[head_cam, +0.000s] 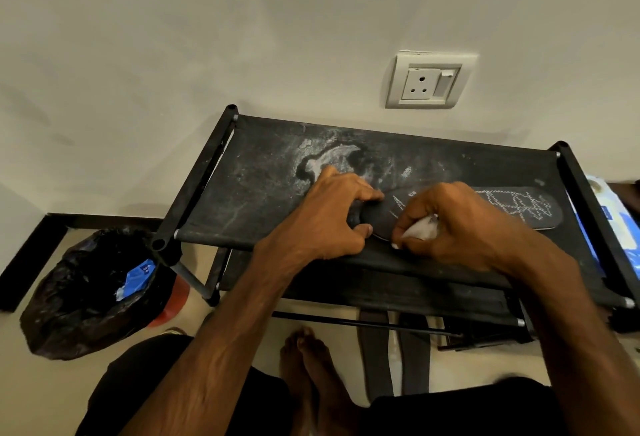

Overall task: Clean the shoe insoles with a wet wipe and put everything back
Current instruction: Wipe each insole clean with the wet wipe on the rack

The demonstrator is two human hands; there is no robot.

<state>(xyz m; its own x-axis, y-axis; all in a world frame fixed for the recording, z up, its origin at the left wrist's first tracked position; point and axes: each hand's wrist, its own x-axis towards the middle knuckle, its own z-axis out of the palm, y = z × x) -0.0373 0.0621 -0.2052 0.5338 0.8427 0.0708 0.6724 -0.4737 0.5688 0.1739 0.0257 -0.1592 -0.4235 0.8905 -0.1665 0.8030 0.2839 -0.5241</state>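
A black shoe insole [540,210] with a white stitched pattern lies flat on the top shelf of a black fabric shoe rack [263,186]. My left hand [332,217] pinches the insole's near-left end between thumb and fingers. My right hand [453,224] grips a crumpled white wet wipe [420,229] and presses it onto the insole's middle. The insole's centre is hidden under my right hand.
A bin lined with a black bag [90,290] stands on the floor at the left, with blue wrapping inside. A blue-and-white wipe pack [613,224] sits at the rack's right edge. Dark shoes [377,359] lie under the rack. A wall socket [427,84] is behind.
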